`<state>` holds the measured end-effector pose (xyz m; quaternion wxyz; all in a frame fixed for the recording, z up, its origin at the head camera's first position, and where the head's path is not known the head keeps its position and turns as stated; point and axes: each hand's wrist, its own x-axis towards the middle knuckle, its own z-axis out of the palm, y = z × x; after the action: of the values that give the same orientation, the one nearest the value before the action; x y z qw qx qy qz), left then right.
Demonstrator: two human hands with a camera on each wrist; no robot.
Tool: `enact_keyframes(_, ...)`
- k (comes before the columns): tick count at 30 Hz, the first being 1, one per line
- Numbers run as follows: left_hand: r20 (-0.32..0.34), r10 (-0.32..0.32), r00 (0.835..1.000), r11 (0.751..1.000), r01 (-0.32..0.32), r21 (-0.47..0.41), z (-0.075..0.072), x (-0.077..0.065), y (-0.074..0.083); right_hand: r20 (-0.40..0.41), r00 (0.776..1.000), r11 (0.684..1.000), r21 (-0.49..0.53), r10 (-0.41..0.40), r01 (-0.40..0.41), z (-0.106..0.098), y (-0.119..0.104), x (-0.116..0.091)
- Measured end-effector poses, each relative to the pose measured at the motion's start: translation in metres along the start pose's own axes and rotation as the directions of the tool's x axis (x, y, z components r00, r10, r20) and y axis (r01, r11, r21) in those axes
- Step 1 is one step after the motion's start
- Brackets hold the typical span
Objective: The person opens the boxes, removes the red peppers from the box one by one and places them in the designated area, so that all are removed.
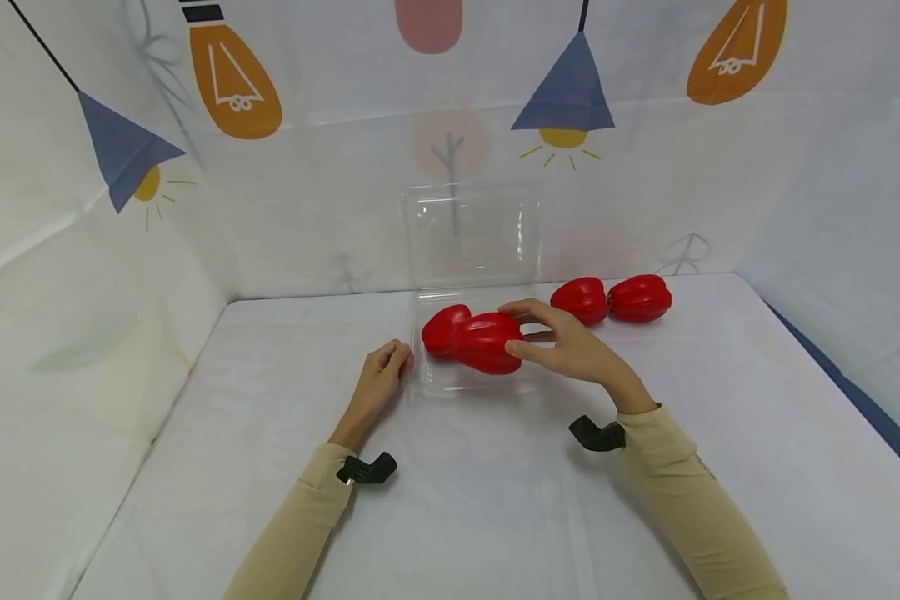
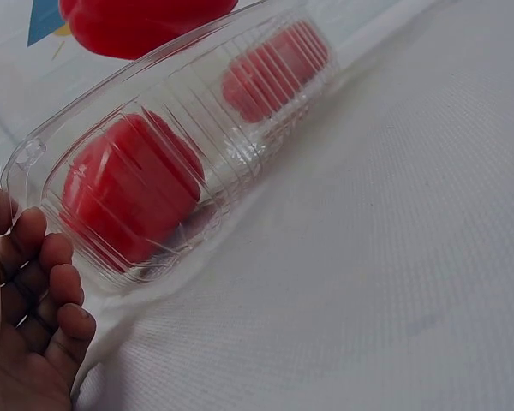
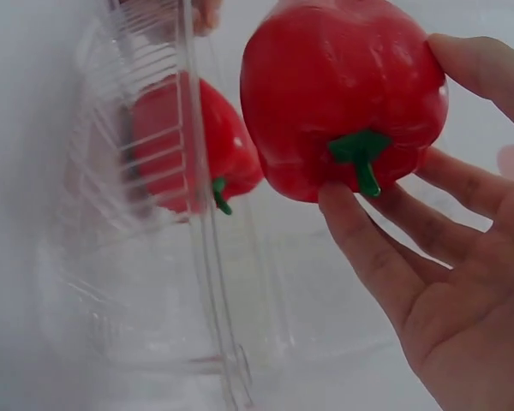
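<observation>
Red pepper point(image 1: 487, 343) held over the clear container point(image 1: 437, 380)
It sits between the right hand's point(image 1: 573, 346) pinching thumb and fingertips (green stem point(image 3: 363, 160) facing the wrist); the left hand point(image 1: 384, 372) pinches the container's left edge.

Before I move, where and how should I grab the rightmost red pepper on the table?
Probably round the broad body of the rightmost pepper, coming from the front right with the right hand, once that releases the held pepper. It lies on its side: its right end is free, while its left end sits close to the neighbouring pepper.
</observation>
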<state>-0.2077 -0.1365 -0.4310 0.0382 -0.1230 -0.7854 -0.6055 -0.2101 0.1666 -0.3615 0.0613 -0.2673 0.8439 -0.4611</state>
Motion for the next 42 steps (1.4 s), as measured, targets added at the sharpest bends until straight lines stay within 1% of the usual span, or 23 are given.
enact_keyframes(8, -0.004, 0.012, 1.000, 1.000, -0.012, 0.000, 0.000, -0.001, 0.000, -0.021, 0.999, 1.000, -0.003, 0.030, -0.030, -0.014, 0.002, -0.007)
enact_keyframes(15, -0.010, 0.001, 1.000, 1.000, -0.001, 0.012, 0.000, -0.001, 0.001, -0.034, 0.998, 0.998, 0.008, 0.061, -0.061, -0.024, 0.004, -0.013)
enact_keyframes(19, -0.016, -0.005, 1.000, 1.000, 0.005, 0.007, 0.001, 0.005, -0.015, -0.042, 0.997, 0.998, 0.022, 0.067, -0.066, -0.029, 0.006, -0.015)
enact_keyframes(22, -0.025, -0.007, 1.000, 1.000, 0.007, 0.003, 0.001, 0.009, -0.029, -0.045, 0.996, 0.997, 0.014, 0.074, -0.073, -0.032, 0.007, -0.016)
enact_keyframes(27, -0.040, 0.011, 0.999, 1.000, -0.011, 0.014, 0.003, 0.008, -0.031, -0.042, 0.996, 0.996, 0.007, 0.084, -0.084, -0.035, 0.009, -0.017)
enact_keyframes(31, -0.045, 0.006, 0.999, 1.000, -0.005, 0.023, 0.003, 0.008, -0.031, -0.029, 0.996, 0.996, -0.002, 0.087, -0.087, -0.037, 0.010, -0.018)
enact_keyframes(37, -0.011, -0.016, 1.000, 1.000, 0.016, 0.021, 0.001, 0.009, -0.030, -0.045, 0.994, 0.995, -0.025, 0.097, -0.098, -0.042, 0.010, -0.022)
enact_keyframes(38, -0.005, -0.018, 1.000, 1.000, 0.018, 0.020, 0.000, 0.009, -0.028, -0.047, 0.994, 0.995, -0.030, 0.099, -0.100, -0.043, 0.010, -0.022)
enact_keyframes(42, 0.011, -0.008, 1.000, 1.000, 0.007, 0.020, 0.000, 0.003, -0.009, -0.054, 0.992, 0.993, -0.038, 0.113, -0.115, -0.045, 0.012, -0.024)
